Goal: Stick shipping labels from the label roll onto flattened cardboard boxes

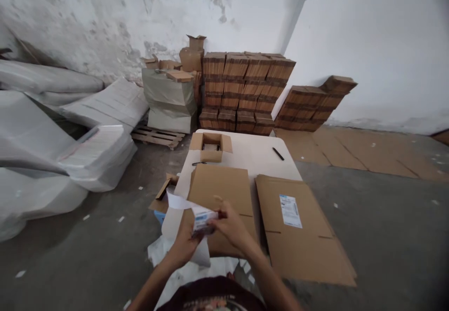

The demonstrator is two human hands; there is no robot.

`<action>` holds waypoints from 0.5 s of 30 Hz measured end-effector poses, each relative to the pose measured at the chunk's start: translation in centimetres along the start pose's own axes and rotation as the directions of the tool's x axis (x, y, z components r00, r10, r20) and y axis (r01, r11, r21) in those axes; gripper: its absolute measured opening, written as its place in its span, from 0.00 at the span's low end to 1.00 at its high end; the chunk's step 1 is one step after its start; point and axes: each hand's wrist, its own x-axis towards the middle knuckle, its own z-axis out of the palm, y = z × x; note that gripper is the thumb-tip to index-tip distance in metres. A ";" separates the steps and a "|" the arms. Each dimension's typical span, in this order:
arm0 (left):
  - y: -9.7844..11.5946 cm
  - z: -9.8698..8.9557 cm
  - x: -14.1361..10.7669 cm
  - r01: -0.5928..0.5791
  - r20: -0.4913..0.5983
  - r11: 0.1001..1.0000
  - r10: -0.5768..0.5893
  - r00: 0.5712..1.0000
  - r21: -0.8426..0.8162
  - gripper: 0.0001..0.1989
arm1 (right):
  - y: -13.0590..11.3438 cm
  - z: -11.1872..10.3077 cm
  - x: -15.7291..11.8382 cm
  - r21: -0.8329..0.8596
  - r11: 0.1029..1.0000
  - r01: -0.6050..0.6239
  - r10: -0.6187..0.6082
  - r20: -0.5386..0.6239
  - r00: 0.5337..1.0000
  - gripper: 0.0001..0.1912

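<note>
Above a stack of flat, folded cardboard boxes (220, 180), my left hand (187, 242) is closed around a bundle of printed labels (201, 220) on white backing. A white backing strip (179, 202) trails off to the left, and another piece hangs below the hand. My right hand (229, 223) is closed, fingers pinching the bundle's right edge; whether a label has been lifted there is too small to tell. Right of them lies a second flat box stack (305, 250), its top box bearing a white and blue label (290, 211).
On the white table (242, 149) stand an open small carton (211, 154) and a black marker-like object (278, 154). Another open box (164, 203) is beside the table's left edge. Backing paper (189, 273) litters the floor. Bundled cardboard (245, 86) lines the wall.
</note>
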 end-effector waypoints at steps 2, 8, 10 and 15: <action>-0.1 -0.8 -0.2 0.085 0.091 0.996 -0.083 0.992 -0.009 0.19 | -0.9 3.2 -0.2 0.044 0.998 0.049 -0.054 0.130 0.990 0.12; -0.7 -2.6 0.2 0.347 -0.101 0.785 -0.457 0.884 -0.512 0.13 | -0.3 5.5 -2.5 -0.042 0.986 0.161 -0.143 0.286 0.948 0.10; -1.8 -3.3 1.0 0.283 -0.255 0.789 -0.478 0.841 -0.545 0.11 | -0.5 5.3 -2.6 -0.065 0.966 0.248 -0.217 0.311 0.925 0.05; -4.4 -7.8 2.1 0.088 -0.530 0.852 -0.398 0.748 -0.515 0.11 | -0.4 1.4 2.9 0.001 0.995 0.099 -0.099 0.047 0.994 0.12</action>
